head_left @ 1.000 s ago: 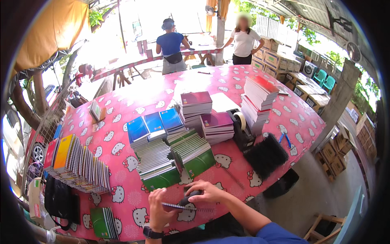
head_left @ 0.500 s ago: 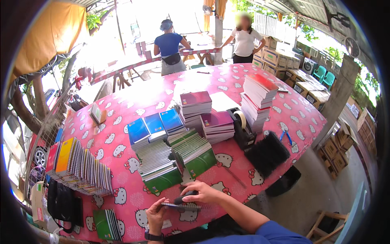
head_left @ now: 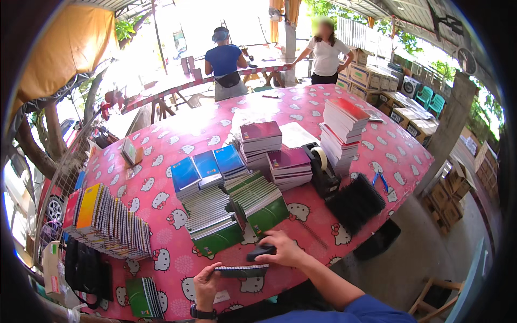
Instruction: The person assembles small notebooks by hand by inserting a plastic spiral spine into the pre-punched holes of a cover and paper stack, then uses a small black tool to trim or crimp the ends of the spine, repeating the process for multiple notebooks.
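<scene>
In my left hand [head_left: 205,281] is the left end of a thin spiral notebook [head_left: 242,271], its bound edge up and dark cover facing me. My right hand [head_left: 285,250] is curled over a small black object [head_left: 260,252] just beyond the notebook; its exact kind is unclear. Past my hands stand two rows of green notebooks [head_left: 215,237]. A loose wire coil [head_left: 309,232] lies on the table to the right of them. Close to my left wrist, a small white slip [head_left: 221,296] rests on the patterned pink tablecloth [head_left: 177,277].
Blue [head_left: 207,167], maroon [head_left: 260,132] and red-topped [head_left: 344,113] stacks fill the middle. A tape dispenser [head_left: 323,172], a pile of black coils [head_left: 355,204] and blue-handled pliers [head_left: 381,182] sit rightward. Spiral notebooks [head_left: 110,226] line the left. Two people [head_left: 225,62] stand beyond.
My right hand has moved right, off the notebook, with the black object. The notebook has tilted so more of its cover shows, and the coil end at its right no longer sticks out.
</scene>
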The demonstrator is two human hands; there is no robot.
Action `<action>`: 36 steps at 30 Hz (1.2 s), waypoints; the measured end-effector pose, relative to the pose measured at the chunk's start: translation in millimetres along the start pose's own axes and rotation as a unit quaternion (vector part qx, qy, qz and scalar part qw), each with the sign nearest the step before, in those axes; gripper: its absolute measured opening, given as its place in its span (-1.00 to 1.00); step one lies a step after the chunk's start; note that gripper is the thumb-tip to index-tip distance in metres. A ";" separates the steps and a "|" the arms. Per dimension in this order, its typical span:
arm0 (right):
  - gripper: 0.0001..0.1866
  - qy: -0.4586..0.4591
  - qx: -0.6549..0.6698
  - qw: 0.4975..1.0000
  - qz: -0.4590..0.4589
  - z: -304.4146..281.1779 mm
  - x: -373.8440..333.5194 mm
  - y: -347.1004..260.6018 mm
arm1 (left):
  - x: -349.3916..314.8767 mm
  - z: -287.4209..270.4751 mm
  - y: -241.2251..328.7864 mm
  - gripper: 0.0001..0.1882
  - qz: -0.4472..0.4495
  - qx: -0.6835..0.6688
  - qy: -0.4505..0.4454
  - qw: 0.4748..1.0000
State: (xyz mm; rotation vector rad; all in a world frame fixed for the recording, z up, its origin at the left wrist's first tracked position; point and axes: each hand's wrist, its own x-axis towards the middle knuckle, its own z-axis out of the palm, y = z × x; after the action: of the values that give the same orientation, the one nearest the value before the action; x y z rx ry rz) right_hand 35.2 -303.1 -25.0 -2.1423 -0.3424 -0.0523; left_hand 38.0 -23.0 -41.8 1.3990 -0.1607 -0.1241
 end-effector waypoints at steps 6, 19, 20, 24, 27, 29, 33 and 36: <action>-0.60 0.125 -0.212 0.967 -0.066 -22.0 -9.6 -34.7 | 2.5 25.2 41.5 -0.67 0.154 0.154 0.001 0.976; -0.81 0.084 0.183 0.979 -0.038 1.8 -9.1 -103.8 | -4.5 64.9 58.5 -0.82 0.235 0.201 0.031 0.950; -0.81 0.088 0.182 0.978 -0.041 3.4 -9.0 -104.0 | -4.7 66.1 59.2 -0.82 0.234 0.201 0.032 0.951; -0.77 0.116 0.167 0.977 -0.060 11.2 -9.4 -98.9 | -6.3 70.5 60.9 -0.78 0.222 0.176 0.016 0.959; -0.71 0.119 0.189 0.973 -0.056 12.2 -9.5 -98.7 | -5.7 71.2 62.0 -0.77 0.233 0.192 0.009 0.953; -0.74 0.098 0.268 0.958 -0.007 14.4 -9.0 -94.5 | -6.1 70.9 61.4 -0.78 0.243 0.205 0.007 0.948; -0.77 0.079 0.245 0.966 -0.009 12.5 -9.8 -98.1 | -8.4 67.3 59.0 -0.78 0.240 0.226 0.007 0.944; -0.79 0.067 0.301 0.951 0.021 16.7 -11.4 -96.8 | -9.1 68.4 62.6 -0.79 0.243 0.232 0.011 0.942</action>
State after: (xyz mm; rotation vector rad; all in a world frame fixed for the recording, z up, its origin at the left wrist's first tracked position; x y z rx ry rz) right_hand -2.8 -241.1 42.0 -1.5309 -0.1979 -0.0600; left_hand 15.9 -77.1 30.7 1.7847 -0.5388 0.3619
